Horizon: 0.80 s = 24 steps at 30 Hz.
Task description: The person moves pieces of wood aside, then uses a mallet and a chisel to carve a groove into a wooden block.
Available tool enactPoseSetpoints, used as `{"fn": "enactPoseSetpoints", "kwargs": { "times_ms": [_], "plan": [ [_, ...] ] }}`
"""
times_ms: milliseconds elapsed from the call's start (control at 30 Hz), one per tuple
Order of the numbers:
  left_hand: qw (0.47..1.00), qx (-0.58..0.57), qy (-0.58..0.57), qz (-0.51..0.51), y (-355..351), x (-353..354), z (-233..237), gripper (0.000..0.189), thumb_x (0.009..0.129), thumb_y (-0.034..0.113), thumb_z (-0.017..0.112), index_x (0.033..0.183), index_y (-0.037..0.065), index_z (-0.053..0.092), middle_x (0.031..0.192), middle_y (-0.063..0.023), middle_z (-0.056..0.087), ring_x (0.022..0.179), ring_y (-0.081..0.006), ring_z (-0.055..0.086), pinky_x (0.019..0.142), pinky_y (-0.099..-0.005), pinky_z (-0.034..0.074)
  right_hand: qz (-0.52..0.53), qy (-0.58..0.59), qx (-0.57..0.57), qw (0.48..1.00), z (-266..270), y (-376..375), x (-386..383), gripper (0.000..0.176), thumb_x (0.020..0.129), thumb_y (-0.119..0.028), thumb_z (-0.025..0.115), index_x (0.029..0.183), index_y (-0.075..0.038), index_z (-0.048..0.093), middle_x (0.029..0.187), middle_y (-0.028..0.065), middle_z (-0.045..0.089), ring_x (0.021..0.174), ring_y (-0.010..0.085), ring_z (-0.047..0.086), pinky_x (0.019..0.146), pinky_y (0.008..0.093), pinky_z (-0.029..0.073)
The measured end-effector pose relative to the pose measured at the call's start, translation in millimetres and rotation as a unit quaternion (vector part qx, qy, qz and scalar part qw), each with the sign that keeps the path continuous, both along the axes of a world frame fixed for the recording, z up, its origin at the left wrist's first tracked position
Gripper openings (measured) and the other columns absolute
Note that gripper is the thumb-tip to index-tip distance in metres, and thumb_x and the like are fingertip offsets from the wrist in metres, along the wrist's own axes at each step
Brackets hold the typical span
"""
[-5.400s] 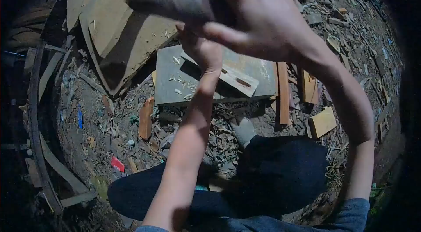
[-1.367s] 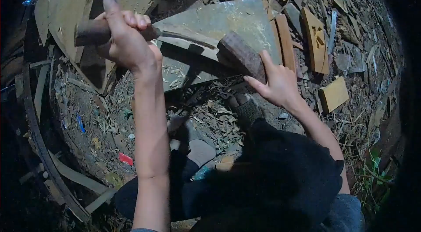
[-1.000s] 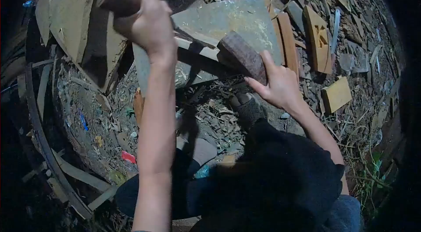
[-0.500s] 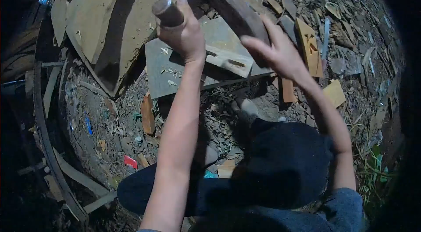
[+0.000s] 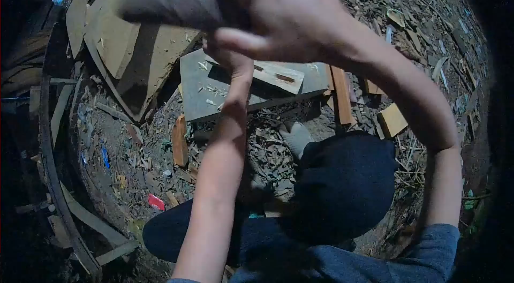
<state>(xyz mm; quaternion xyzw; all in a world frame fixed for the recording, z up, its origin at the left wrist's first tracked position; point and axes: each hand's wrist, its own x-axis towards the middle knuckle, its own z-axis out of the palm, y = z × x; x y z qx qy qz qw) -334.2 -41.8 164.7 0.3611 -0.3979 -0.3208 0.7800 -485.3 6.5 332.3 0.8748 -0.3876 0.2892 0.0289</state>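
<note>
My left hand (image 5: pixel 234 61) is closed low over a pale wooden piece (image 5: pixel 292 82) with slots cut in it. The round-ended chisel handle it gripped half a second ago is now hidden behind my right hand and its block. Blurred and close to the camera, my right hand (image 5: pixel 294 12) is wrapped round a dark wooden block (image 5: pixel 168 4), which points left above my left hand. Under the slotted piece lies a flat grey board (image 5: pixel 195 98), with wood shavings scattered on its left part.
Large tan slabs (image 5: pixel 115 31) lean at the upper left. An orange wood offcut (image 5: pixel 180 141) lies left of my forearm; a reddish strip (image 5: pixel 340 95) and a yellowish block (image 5: pixel 393 120) lie to the right. Chips and debris cover the ground around my knees (image 5: pixel 348 176).
My right hand has swung up and left with the wooden block, from beside the slotted piece to above my left hand. The left hand stays over the slotted piece, slightly lower in view.
</note>
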Motion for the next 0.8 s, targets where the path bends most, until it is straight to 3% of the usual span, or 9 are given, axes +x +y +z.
{"fn": "enactPoseSetpoints", "kwargs": {
  "times_ms": [33,67,167,233,300,333,433,567,800],
  "plan": [
    [0.998,-0.017,0.023,0.058,3.9,-7.7,0.2,0.021,0.083,0.018,0.067,0.095,0.002,0.059,0.088,-0.0043,0.062,0.084,-0.0139,0.059,0.074,-0.0289,0.047,0.0,0.069,0.049,0.996,-2.0,1.4,-1.2,0.048,0.082,-0.047,0.063,0.112,-0.012,0.047,0.068,0.0155,0.063,0.06,0.0338,0.065,0.052,0.0441,0.051],
    [0.952,0.024,-0.253,0.169,9.2,-5.3,3.7,0.022,0.085,0.019,0.066,0.097,0.001,0.059,0.088,-0.0051,0.063,0.085,-0.0141,0.06,0.076,-0.0305,0.048,-0.016,0.105,0.076,0.991,1.7,-2.5,-0.9,0.052,0.082,-0.046,0.063,0.119,-0.012,0.047,0.069,0.015,0.063,0.062,0.0341,0.065,0.056,0.0441,0.051],
    [0.956,0.07,-0.237,0.158,19.3,-10.4,17.3,0.027,0.085,0.021,0.067,0.1,0.0,0.059,0.093,-0.0065,0.064,0.087,-0.0145,0.059,0.076,-0.0318,0.048,0.011,-0.081,-0.134,0.988,-8.6,-6.3,-0.6,0.045,0.077,-0.046,0.064,0.102,-0.01,0.056,0.068,0.0142,0.066,0.063,0.0336,0.066,0.055,0.0443,0.051],
    [0.939,0.028,-0.271,0.21,16.0,-9.3,20.9,0.055,0.083,0.008,0.072,0.126,0.001,0.039,0.115,-0.0105,0.053,0.106,-0.0197,0.052,0.09,-0.0377,0.046,0.031,-0.145,-0.146,0.978,-12.7,-1.2,-1.5,0.046,0.078,-0.046,0.062,0.103,-0.009,0.054,0.068,0.0154,0.065,0.062,0.0347,0.066,0.056,0.0454,0.052],
    [0.979,-0.036,-0.196,0.047,18.9,-2.1,31.9,0.022,0.082,0.02,0.069,0.087,-0.001,0.062,0.085,-0.0052,0.065,0.077,-0.0156,0.06,0.071,-0.0326,0.048,-0.028,0.048,0.132,0.99,-18.5,3.0,-8.3,0.061,0.08,-0.049,0.062,0.122,-0.006,0.05,0.078,0.0179,0.063,0.069,0.0333,0.064,0.064,0.0448,0.05],
    [0.994,-0.074,-0.046,0.065,26.0,-15.2,30.5,0.021,0.084,0.019,0.068,0.082,0.0,0.059,0.078,-0.0027,0.062,0.071,-0.0166,0.059,0.066,-0.0329,0.046,-0.026,0.001,0.098,0.995,-25.9,2.8,-14.1,0.051,0.078,-0.048,0.06,0.108,-0.007,0.053,0.07,0.0184,0.066,0.065,0.0351,0.067,0.062,0.0448,0.053],
    [0.964,0.157,-0.177,0.119,48.6,7.6,24.7,0.019,0.093,0.026,0.061,0.087,0.01,0.053,0.094,-0.0029,0.06,0.091,-0.0121,0.058,0.078,-0.0335,0.05,-0.039,-0.172,0.239,0.955,-66.2,7.0,-28.4,0.057,0.08,-0.051,0.059,0.113,-0.006,0.052,0.07,0.0173,0.066,0.068,0.0343,0.068,0.065,0.0444,0.052],
    [0.984,0.066,-0.079,0.143,84.1,17.5,17.5,0.021,0.094,0.017,0.06,0.088,0.006,0.042,0.064,-0.0056,0.054,0.059,-0.0132,0.056,0.07,-0.0328,0.051,-0.111,-0.085,0.329,0.934,-147.3,32.5,-49.7,0.066,0.082,-0.058,0.057,0.12,-0.004,0.048,0.082,0.0226,0.067,0.076,0.0407,0.066,0.069,0.0476,0.051],
    [0.988,0.029,-0.082,0.131,75.1,29.1,29.2,0.023,0.098,0.022,0.053,0.093,0.005,0.039,0.064,-0.0086,0.057,0.06,-0.0188,0.059,0.083,-0.0494,0.053,-0.166,0.048,0.389,0.905,-201.1,65.2,-45.7,0.069,0.082,-0.052,0.059,0.128,-0.005,0.041,0.072,0.0238,0.065,0.07,0.0424,0.065,0.06,0.0499,0.049]
  ]
}}
